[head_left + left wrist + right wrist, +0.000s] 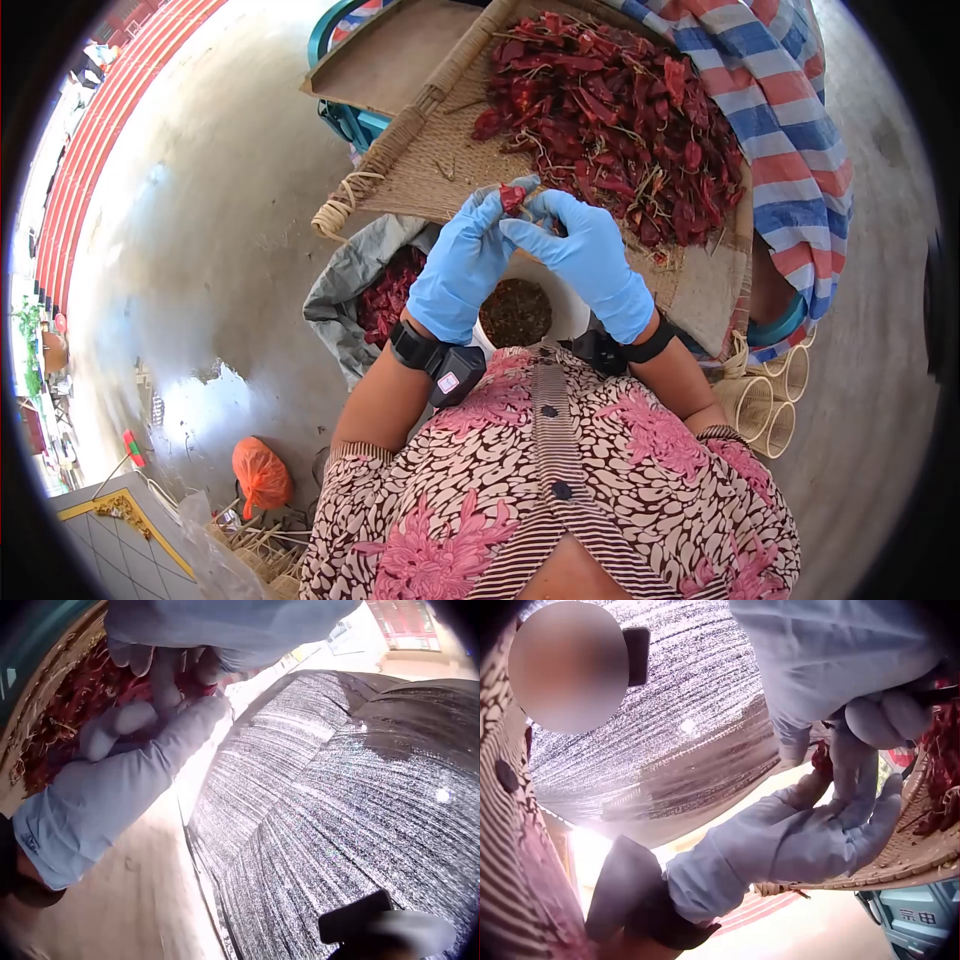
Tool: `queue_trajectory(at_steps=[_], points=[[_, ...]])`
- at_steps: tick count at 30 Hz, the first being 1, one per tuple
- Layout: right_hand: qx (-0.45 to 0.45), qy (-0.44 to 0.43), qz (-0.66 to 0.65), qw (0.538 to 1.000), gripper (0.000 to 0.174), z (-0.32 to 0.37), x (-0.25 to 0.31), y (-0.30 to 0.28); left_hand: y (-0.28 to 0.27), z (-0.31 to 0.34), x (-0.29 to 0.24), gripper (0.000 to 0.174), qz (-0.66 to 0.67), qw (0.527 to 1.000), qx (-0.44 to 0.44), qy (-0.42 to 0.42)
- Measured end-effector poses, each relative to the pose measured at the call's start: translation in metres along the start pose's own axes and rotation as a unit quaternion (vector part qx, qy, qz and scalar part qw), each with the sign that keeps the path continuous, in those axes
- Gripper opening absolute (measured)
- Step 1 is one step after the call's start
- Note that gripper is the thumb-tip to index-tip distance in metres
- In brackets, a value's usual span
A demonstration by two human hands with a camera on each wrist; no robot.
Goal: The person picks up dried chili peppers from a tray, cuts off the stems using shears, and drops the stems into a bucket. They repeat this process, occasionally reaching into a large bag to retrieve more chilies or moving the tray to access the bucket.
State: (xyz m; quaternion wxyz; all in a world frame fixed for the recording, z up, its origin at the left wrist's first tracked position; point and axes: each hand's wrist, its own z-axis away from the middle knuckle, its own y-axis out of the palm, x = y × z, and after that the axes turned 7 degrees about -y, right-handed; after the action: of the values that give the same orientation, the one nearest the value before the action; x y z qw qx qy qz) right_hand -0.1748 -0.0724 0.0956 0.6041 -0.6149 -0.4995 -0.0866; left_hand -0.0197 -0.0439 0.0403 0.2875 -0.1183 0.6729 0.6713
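Note:
Upright between the blue-gloved fingertips of my left hand is a dried red chili. My right hand meets it from the other side, its thumb and forefinger pinching at the chili's lower, stem end. In the right wrist view the chili shows between the left hand's fingers, while the right hand has its fingers curled close by, a thin dark object beside them. In the left wrist view the fingers of both hands mostly hide the chili.
A pile of dried chilies covers much of a woven tray. Below the hands stands a white bucket with dark bits inside. Left of it is a grey sack of red chilies. Striped cloth hangs at the tray's right.

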Motion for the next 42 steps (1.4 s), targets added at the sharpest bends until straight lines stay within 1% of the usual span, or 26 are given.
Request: queue_trajectory(at_steps=[1,3,4,5,6,7,9,11,14,16,17,20,23,26,28,32,34,35,38,40,41,42], points=[[-0.020,0.001,-0.070,0.997,0.034,0.001,-0.009,0.007,-0.001,0.000,0.002,0.033,-0.008,1.000,-0.005,0.006],[-0.063,-0.029,-0.159,0.985,0.029,0.001,-0.012,0.013,0.003,0.002,0.004,0.033,-0.024,0.999,-0.017,0.021],[-0.084,-0.043,-0.204,0.974,0.027,0.002,-0.011,0.014,0.008,0.006,0.003,0.034,-0.114,0.991,-0.054,0.048],[-0.041,0.011,-0.252,0.967,0.025,0.002,-0.011,0.010,0.016,0.011,0.002,0.034,-0.203,0.972,-0.091,0.073],[0.001,0.066,-0.297,0.953,0.024,0.002,-0.011,0.001,0.025,0.015,-0.001,0.035,-0.291,0.943,-0.125,0.099],[0.043,0.120,-0.341,0.931,0.023,0.001,-0.009,-0.005,0.030,0.013,0.002,0.039,-0.284,0.941,-0.085,0.160],[0.036,0.157,-0.384,0.909,0.022,0.003,-0.003,-0.006,0.027,0.012,0.011,0.038,-0.415,0.879,-0.081,0.221],[0.033,0.176,-0.415,0.892,0.022,0.005,-0.001,-0.005,0.025,0.014,0.017,0.033,-0.467,0.850,-0.083,0.232],[0.042,0.177,-0.434,0.882,0.021,0.008,0.000,-0.005,0.021,0.014,0.025,0.027,-0.378,0.894,-0.082,0.226],[0.059,0.179,-0.435,0.881,0.022,0.007,0.010,-0.012,0.024,0.013,0.031,0.021,-0.354,0.898,-0.118,0.233],[0.062,0.182,-0.453,0.870,0.022,0.008,0.008,-0.011,0.025,0.013,0.033,0.019,-0.342,0.899,-0.137,0.235],[0.072,0.185,-0.514,0.834,0.023,0.011,-0.003,-0.005,0.035,0.015,0.026,0.018,-0.227,0.949,-0.188,0.112],[0.086,0.173,-0.581,0.790,0.026,0.017,-0.014,0.006,0.036,0.017,0.021,0.019,-0.085,0.985,-0.139,0.055],[0.117,0.152,-0.638,0.746,0.030,0.022,-0.017,0.007,0.028,0.019,0.023,0.019,-0.016,0.996,-0.088,0.021],[0.138,0.138,-0.675,0.712,0.033,0.023,-0.017,0.008,0.024,0.021,0.022,0.020,0.004,0.999,-0.048,0.006],[0.182,0.104,-0.720,0.662,0.035,0.026,-0.020,0.009,0.016,0.025,0.020,0.021,0.075,0.996,0.022,-0.036],[0.199,0.081,-0.747,0.629,0.035,0.028,-0.022,0.012,0.012,0.028,0.015,0.021,0.068,0.995,0.045,-0.063],[0.186,0.099,-0.730,0.650,0.034,0.028,-0.021,0.012,0.012,0.029,0.013,0.021,0.064,0.993,0.057,-0.077],[0.144,0.147,-0.670,0.713,0.029,0.026,-0.016,0.010,0.019,0.034,0.015,0.022,-0.050,0.996,-0.074,-0.024],[0.115,0.175,-0.616,0.759,0.025,0.027,-0.018,0.007,0.023,0.039,0.007,0.022,-0.199,0.977,-0.080,-0.013],[0.112,0.180,-0.598,0.773,0.023,0.029,-0.019,0.007,0.023,0.043,0.003,0.023,-0.272,0.958,-0.084,-0.009],[0.110,0.185,-0.579,0.786,0.021,0.029,-0.022,0.006,0.019,0.044,0.001,0.022,-0.260,0.962,-0.075,-0.025]])
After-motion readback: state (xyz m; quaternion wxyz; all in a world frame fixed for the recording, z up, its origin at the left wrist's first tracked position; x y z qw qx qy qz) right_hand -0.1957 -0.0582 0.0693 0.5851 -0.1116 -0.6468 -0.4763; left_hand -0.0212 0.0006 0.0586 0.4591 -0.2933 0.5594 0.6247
